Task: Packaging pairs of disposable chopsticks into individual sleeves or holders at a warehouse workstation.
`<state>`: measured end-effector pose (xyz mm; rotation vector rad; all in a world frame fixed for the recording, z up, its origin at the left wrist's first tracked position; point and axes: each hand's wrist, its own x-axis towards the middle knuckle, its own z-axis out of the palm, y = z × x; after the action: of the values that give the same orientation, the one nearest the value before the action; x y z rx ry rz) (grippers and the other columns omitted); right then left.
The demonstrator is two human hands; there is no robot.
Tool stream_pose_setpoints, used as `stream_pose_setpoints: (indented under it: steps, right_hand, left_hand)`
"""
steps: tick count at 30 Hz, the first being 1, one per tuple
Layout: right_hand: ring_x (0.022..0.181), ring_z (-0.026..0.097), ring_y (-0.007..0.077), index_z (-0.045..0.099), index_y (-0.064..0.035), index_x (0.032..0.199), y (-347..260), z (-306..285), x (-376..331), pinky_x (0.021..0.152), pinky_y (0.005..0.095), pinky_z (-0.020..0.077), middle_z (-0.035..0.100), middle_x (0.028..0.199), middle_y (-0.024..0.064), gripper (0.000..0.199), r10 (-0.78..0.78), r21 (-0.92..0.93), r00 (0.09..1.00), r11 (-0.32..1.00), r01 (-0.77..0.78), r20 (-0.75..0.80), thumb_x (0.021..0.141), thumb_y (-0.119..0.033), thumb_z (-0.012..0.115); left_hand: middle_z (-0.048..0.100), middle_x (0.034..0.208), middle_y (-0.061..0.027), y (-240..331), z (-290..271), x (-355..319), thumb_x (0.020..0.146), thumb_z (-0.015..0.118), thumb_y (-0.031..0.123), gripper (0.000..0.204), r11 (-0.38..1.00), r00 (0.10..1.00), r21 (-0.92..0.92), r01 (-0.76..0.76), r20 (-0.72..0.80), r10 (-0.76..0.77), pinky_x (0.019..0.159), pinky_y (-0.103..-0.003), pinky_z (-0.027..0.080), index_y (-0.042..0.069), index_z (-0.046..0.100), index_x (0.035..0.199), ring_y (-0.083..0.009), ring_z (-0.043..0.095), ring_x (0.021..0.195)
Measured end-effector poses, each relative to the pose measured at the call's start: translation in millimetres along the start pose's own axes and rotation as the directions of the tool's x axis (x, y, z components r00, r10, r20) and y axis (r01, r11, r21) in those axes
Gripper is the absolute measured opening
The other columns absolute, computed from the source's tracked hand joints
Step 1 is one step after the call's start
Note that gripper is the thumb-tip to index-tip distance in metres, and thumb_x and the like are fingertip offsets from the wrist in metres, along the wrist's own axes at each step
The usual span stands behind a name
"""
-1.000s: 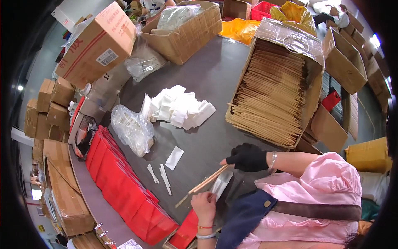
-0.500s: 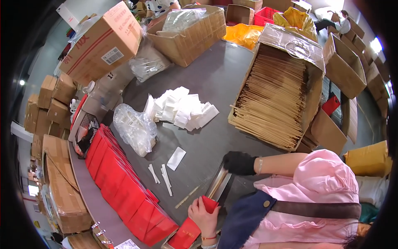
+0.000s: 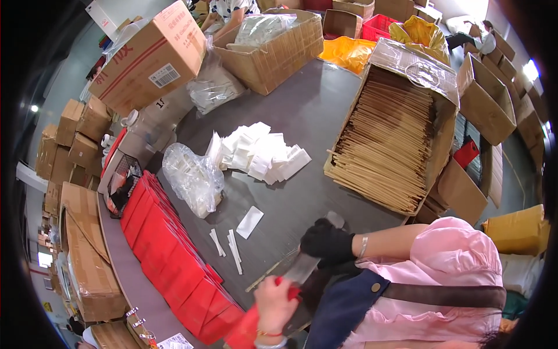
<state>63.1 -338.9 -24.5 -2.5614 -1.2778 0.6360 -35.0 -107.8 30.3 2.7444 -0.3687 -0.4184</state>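
Note:
My left hand [image 3: 273,302] is bare and grips a red paper sleeve [image 3: 247,333] at the table's near edge. My right hand [image 3: 326,241], in a black glove, pinches a clear plastic-wrapped pack [image 3: 300,269], whose lower end meets the mouth of the red sleeve. A loose wooden stick [image 3: 268,273] lies on the grey table [image 3: 308,110] just left of the hands. A row of red sleeves [image 3: 165,250] lines the table edge to my left. Flat white packets [image 3: 250,221] and two thin white strips [image 3: 234,251] lie in front of the hands.
A heap of white packets [image 3: 261,152] and a clear plastic bag [image 3: 195,177] sit mid-table. An open carton of wooden sticks [image 3: 389,139] stands at the right. More cardboard boxes [image 3: 273,46] ring the far side, where another person's arms [image 3: 229,14] show.
The sticks my hands held a second ago are gone from them. My left hand has taken up a red sleeve, and my right hand has brought the clear pack down to its mouth.

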Motion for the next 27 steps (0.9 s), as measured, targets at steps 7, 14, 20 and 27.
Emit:
stream_pose_setpoints:
  steps: [7, 14, 20, 27]
  right_hand:
    - [0.108, 0.055, 0.0264, 0.060, -0.0092, 0.113, 13, -7, -22, 0.096, 0.0428, 0.0355, 0.059, 0.111, 0.0084, 0.058, 0.126, 0.112, 0.912, 0.990, -0.089, -0.390, 0.068, -0.041, 0.076]
    - [0.106, 0.056, 0.0292, 0.063, -0.0090, 0.108, 1, -7, -13, 0.097, 0.0468, 0.0359, 0.061, 0.106, 0.0107, 0.055, 0.083, 0.045, 0.971, 0.996, -0.075, -0.222, 0.068, -0.044, 0.075]
    - [0.100, 0.059, 0.0295, 0.063, -0.0103, 0.109, 6, 10, -8, 0.095, 0.0492, 0.0366, 0.061, 0.100, 0.0106, 0.061, -0.011, -0.018, 0.939, 1.000, 0.005, -0.345, 0.064, -0.050, 0.075]
    - [0.104, 0.055, 0.0311, 0.061, -0.0081, 0.111, -7, -12, -11, 0.101, 0.0497, 0.0332, 0.060, 0.106, 0.0117, 0.064, -0.042, -0.039, 0.980, 0.999, 0.035, -0.196, 0.063, -0.047, 0.079]
  left_hand:
    - [0.054, 0.119, -0.0175, -85, 5, -42, 0.059, 0.079, 0.011, 0.043, 0.882, 0.810, 0.224, 0.414, -0.533, -0.245, 0.096, -0.052, 0.039, 0.006, 0.063, 0.099, -0.0403, 0.047, 0.115]
    - [0.053, 0.129, -0.0159, -13, 92, -37, 0.068, 0.078, 0.045, 0.072, 0.827, 0.750, -0.081, 0.557, -0.380, -0.542, 0.106, -0.055, 0.028, 0.002, 0.059, 0.122, -0.0367, 0.044, 0.123]
    - [0.049, 0.135, -0.0195, -24, 111, -38, 0.069, 0.081, 0.044, 0.077, 0.839, 0.708, -0.280, 0.466, -0.451, -0.544, 0.110, -0.056, 0.022, 0.001, 0.056, 0.128, -0.0359, 0.040, 0.129]
    - [0.047, 0.138, -0.0154, -22, 101, -38, 0.066, 0.082, 0.047, 0.082, 0.750, 0.657, -0.401, 0.526, -0.369, -0.658, 0.113, -0.059, 0.014, 0.002, 0.055, 0.129, -0.0332, 0.036, 0.134]
